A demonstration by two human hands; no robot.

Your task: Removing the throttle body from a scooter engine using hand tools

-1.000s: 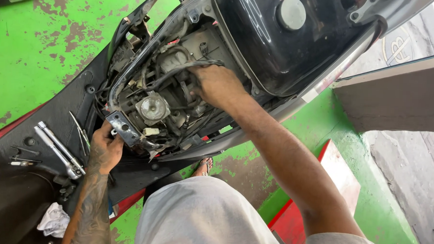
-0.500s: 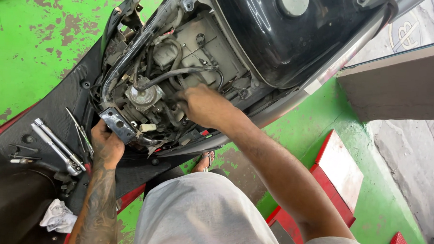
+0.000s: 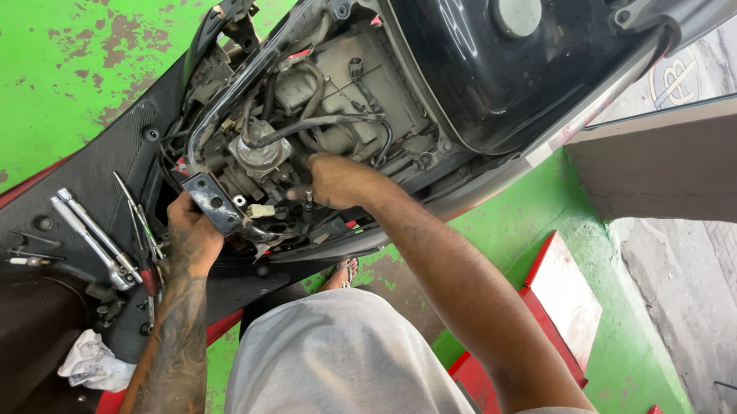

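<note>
Carburettor: the round-topped metal carburettor is sitting just left of centre in the frame, inside the open engine bay of a scooter, with black hoses looping over it.
Bracket: a dark metal bracket with two holes is lying below and left of the carburettor, at the edge of the bay.
Left hand: the left hand is gripping the lower end of the bracket, its grip curled tightly around it; the tattooed forearm is running down to the bottom left of the frame.
Right hand: the right hand is reaching into the bay just right of the carburettor, knuckles up; its fingers are bending down among the parts, and I cannot tell what, if anything, its grip is closing on.
Tools: two silver socket wrenches and a screwdriver are lying on the black footboard at the left.
Rag: a white rag is lying at lower left.
Seat: the raised black seat underside is filling the upper right.
Floor: the green painted floor is showing at upper left.
</note>
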